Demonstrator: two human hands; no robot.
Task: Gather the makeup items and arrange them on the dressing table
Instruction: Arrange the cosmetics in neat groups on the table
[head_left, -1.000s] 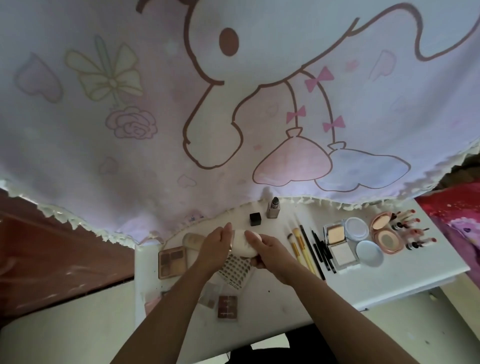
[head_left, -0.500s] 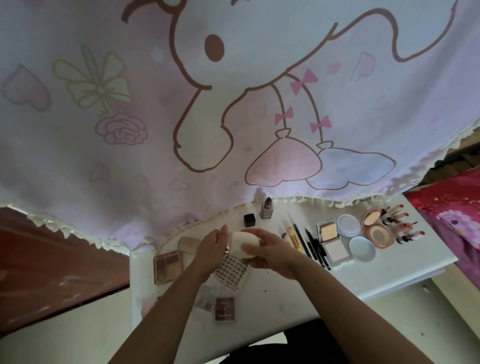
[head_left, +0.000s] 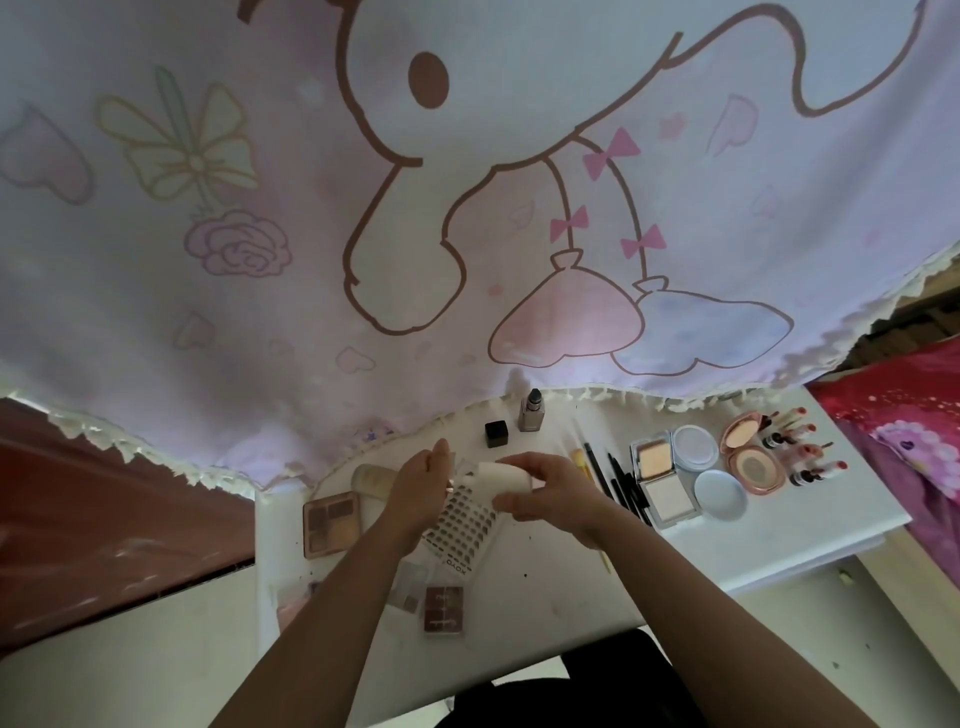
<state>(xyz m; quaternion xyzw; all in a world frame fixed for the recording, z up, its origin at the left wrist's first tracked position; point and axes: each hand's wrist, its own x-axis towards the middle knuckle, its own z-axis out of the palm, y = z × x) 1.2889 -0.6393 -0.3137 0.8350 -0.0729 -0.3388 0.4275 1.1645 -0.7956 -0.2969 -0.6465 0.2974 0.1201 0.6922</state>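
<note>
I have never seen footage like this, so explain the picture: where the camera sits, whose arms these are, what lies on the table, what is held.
No machine here: the single picture comes from a wide-angle camera on a person's head, looking down at their own bare arms. The right hand curls round a white rounded container; the left hand meets its end, grip unclear. Beneath is a white dressing table. On it: a brown eyeshadow palette at left, a sheet of small dark dots under the hands, a black cube-shaped cap and small glass bottle at the back, and rightward slim dark pencils, open square powder compacts and red-tipped lipsticks. A pink cartoon-printed cloth hangs behind.
</note>
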